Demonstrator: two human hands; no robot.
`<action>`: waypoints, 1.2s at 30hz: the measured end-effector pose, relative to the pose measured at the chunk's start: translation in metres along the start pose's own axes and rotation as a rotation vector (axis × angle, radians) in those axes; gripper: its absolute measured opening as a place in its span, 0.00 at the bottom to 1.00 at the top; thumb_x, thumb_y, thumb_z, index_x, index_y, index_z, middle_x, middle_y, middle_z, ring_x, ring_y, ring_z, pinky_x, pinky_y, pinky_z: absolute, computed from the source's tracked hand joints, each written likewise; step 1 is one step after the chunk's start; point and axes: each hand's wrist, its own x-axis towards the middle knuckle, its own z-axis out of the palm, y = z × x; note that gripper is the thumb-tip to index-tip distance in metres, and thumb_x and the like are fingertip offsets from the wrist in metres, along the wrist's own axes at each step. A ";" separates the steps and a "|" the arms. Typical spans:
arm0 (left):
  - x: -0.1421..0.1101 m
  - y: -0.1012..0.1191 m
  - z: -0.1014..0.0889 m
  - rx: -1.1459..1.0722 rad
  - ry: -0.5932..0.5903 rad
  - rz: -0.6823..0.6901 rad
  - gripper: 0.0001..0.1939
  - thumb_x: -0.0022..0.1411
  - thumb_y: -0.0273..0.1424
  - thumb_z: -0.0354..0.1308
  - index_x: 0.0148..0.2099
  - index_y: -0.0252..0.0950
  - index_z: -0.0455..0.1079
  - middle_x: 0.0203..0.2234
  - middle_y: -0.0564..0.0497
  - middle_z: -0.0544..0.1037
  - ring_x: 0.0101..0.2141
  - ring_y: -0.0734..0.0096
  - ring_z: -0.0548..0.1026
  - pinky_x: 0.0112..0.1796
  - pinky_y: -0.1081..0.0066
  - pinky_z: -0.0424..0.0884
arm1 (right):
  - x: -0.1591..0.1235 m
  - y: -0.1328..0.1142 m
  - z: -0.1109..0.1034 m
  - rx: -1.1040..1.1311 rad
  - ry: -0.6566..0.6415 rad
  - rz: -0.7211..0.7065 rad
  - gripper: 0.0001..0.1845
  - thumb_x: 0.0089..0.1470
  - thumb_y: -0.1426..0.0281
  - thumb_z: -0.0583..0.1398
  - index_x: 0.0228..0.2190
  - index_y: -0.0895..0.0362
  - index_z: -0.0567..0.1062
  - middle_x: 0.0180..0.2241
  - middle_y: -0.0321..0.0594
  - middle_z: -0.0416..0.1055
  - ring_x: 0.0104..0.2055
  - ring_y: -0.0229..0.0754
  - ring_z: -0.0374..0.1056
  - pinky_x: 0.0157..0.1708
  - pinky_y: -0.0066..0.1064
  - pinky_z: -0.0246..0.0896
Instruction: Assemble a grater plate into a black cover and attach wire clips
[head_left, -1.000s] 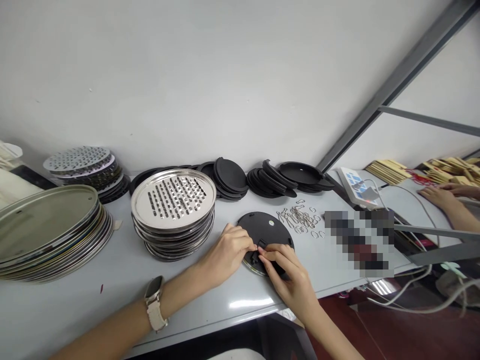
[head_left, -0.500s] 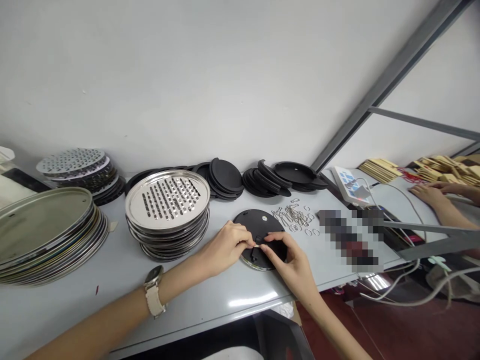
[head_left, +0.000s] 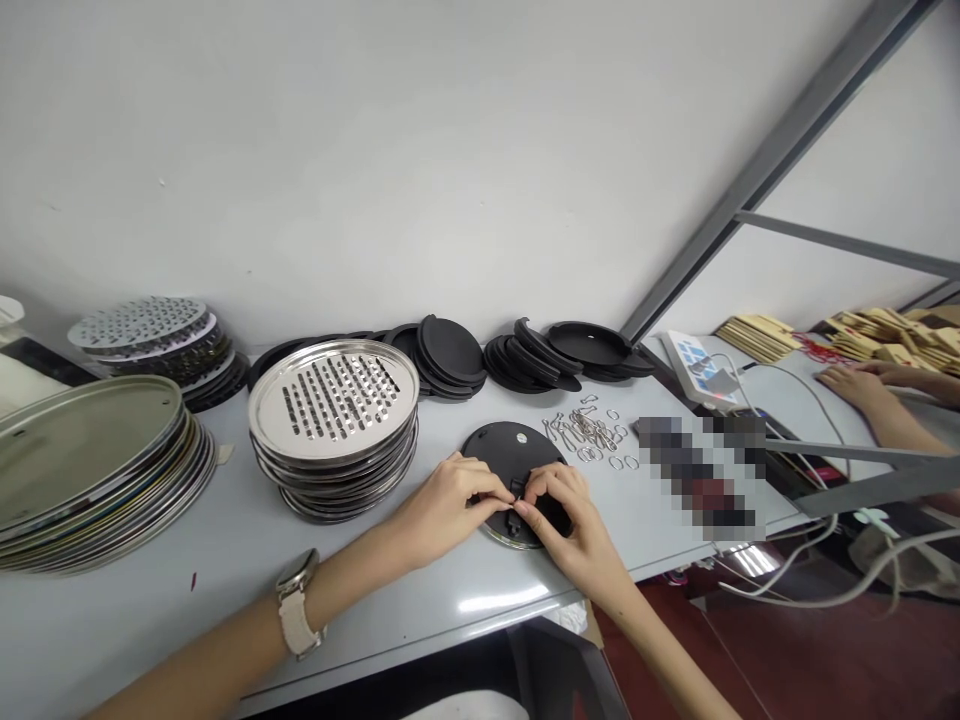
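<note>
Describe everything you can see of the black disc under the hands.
The black disc lies flat on the grey table, matte and plastic-looking, with a pale round sticker near its far edge, a shiny near rim and a small black fitting. The left hand and right hand pinch close above it, partly hiding it; whether they touch it is unclear.

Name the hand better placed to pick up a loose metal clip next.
Right, most likely: the right hand is nearer the metal clips, while the left hand would have to reach over the black disc.
</note>
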 end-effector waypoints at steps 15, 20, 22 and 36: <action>0.005 0.011 -0.015 -0.122 -0.148 -0.146 0.07 0.58 0.23 0.60 0.33 0.38 0.78 0.30 0.54 0.80 0.33 0.72 0.76 0.35 0.75 0.68 | 0.000 0.002 -0.014 0.090 -0.153 -0.027 0.07 0.60 0.64 0.58 0.31 0.52 0.69 0.38 0.40 0.66 0.47 0.47 0.62 0.49 0.42 0.57; 0.007 0.014 -0.014 -0.157 -0.170 -0.207 0.07 0.57 0.22 0.59 0.33 0.37 0.77 0.27 0.54 0.80 0.32 0.72 0.77 0.34 0.76 0.68 | 0.001 0.002 -0.015 0.090 -0.167 -0.025 0.07 0.61 0.64 0.57 0.31 0.53 0.69 0.39 0.41 0.66 0.47 0.47 0.62 0.50 0.43 0.56; 0.007 0.014 -0.014 -0.146 -0.175 -0.197 0.07 0.57 0.22 0.60 0.32 0.37 0.78 0.28 0.54 0.81 0.32 0.71 0.77 0.33 0.76 0.68 | 0.000 0.002 -0.015 0.087 -0.167 -0.034 0.07 0.61 0.65 0.56 0.31 0.53 0.69 0.39 0.41 0.66 0.47 0.47 0.62 0.50 0.44 0.55; 0.004 0.014 -0.010 -0.091 -0.162 -0.084 0.09 0.56 0.18 0.61 0.32 0.35 0.79 0.27 0.53 0.80 0.31 0.74 0.75 0.34 0.77 0.67 | 0.000 0.001 -0.019 0.086 -0.241 -0.057 0.06 0.62 0.66 0.56 0.31 0.53 0.66 0.39 0.39 0.64 0.48 0.45 0.60 0.55 0.43 0.50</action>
